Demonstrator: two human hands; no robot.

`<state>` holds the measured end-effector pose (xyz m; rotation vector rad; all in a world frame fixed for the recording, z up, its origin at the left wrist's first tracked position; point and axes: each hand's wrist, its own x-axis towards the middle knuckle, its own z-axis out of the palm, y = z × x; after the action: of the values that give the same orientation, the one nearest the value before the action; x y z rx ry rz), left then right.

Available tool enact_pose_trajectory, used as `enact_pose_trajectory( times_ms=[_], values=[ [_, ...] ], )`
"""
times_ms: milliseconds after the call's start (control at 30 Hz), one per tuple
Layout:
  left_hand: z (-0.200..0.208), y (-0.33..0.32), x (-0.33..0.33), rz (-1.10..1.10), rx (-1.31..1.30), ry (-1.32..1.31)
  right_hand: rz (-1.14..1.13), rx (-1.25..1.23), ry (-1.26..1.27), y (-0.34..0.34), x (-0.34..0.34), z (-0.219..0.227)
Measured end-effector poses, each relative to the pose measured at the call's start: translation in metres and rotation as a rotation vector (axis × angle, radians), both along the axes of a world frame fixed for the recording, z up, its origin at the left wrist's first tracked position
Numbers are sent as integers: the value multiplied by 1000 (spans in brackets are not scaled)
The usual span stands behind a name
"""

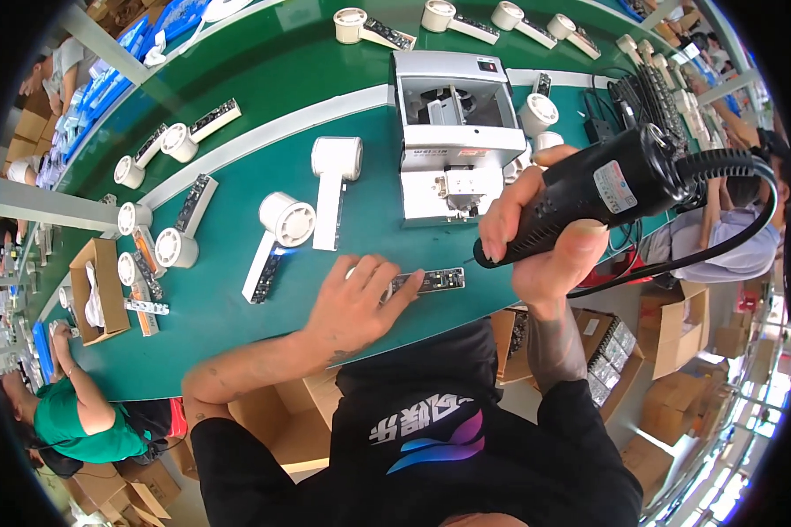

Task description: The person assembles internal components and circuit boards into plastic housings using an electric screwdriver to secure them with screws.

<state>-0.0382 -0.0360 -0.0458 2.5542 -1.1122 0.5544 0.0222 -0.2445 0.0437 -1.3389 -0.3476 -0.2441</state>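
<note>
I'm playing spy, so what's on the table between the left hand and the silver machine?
Only bare green table lies straight between the left hand and the silver machine, as the head view shows.

Assembly factory: conveyor (pixel 277 66), workers (pixel 83 413), cartons (pixel 672 413)

From my remote feed, power screwdriver (pixel 580 189): black plastic, semi-gloss; its label (pixel 614 186) looks slick, cable sleeve (pixel 716 165) ribbed, rubbery. Circuit strip (pixel 442 280): shiny specks. White fan head (pixel 290 219): smooth plastic. Machine housing (pixel 462 139): silvery, looks like painted metal. I log tabletop (pixel 206 307) smooth, low-sheen; belt (pixel 272 66) glossier; box (pixel 114 292) matt cardboard; shirt (pixel 501 422) matt cloth.
</note>
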Motion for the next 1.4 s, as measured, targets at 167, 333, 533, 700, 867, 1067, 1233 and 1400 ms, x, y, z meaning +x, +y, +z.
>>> enact_pose_trajectory(
  times_ms=[167,333,533,700,867,1067,1233,1400],
  values=[
    [1,0,0,1,-3,5,-12,-3,44,-2,-5,-6],
    [3,-2,0,4,9,33,-19,50,41,-4,-4,-15],
    [2,-3,3,-14,13,20,14,-3,-5,-4,-8,-19],
    [2,-4,4,-12,4,23,29,208,-30,-10,-10,-32],
    [1,-1,3,-14,1,24,106,102,-34,-8,-13,-17],
    [-1,2,-5,29,2,6,-29,200,-203,10,14,27],
    [-1,6,-5,36,-2,4,-155,-162,-188,35,30,25],
    [-2,8,-5,22,-1,26,-63,-73,-179,24,13,10]
  ],
)
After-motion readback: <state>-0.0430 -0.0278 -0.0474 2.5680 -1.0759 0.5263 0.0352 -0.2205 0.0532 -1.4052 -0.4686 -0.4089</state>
